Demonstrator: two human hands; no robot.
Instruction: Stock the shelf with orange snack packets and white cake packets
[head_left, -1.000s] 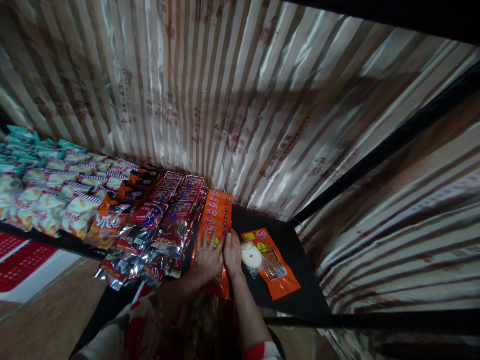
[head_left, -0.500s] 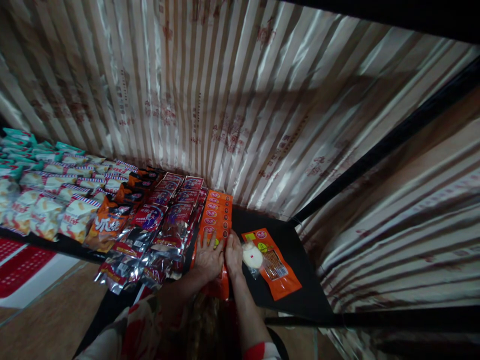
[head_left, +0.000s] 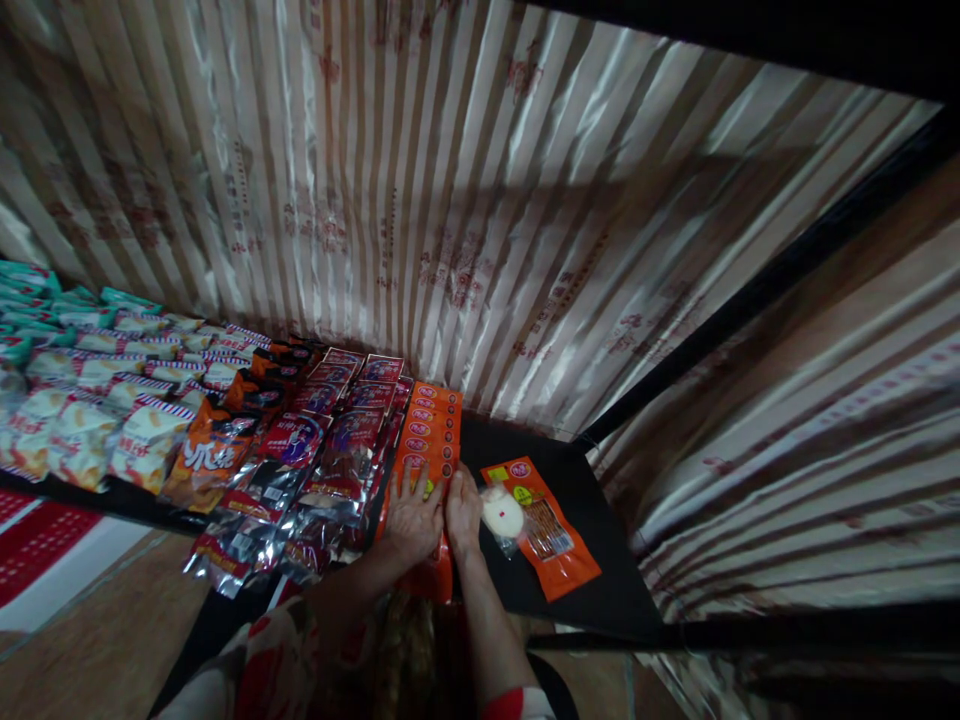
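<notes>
A column of overlapping orange snack packets [head_left: 429, 428] lies on the black shelf, each one's top edge showing above the one in front. My left hand [head_left: 411, 515] rests flat on the front packet, fingers spread. Along the column's right edge sits my right hand [head_left: 463, 508], its fingers stretched forward and touching the packets' side. To the right, one loose orange packet [head_left: 551, 530] with a clear window lies at a slant. Beside it is a small clear bag with a round white piece [head_left: 502, 513] inside.
Left of the orange column are rows of dark red packets [head_left: 352, 440], orange-and-black bags [head_left: 214, 445], white bags [head_left: 150, 440] and green bags [head_left: 30, 290]. A striped, shiny curtain [head_left: 420, 200] hangs behind. A black bar [head_left: 720, 310] slants at the right. Black shelf surface [head_left: 517, 580] shows under the loose packet.
The view has shifted slightly, so everything sits a little further left. Both hands keep their places on the orange packets.
</notes>
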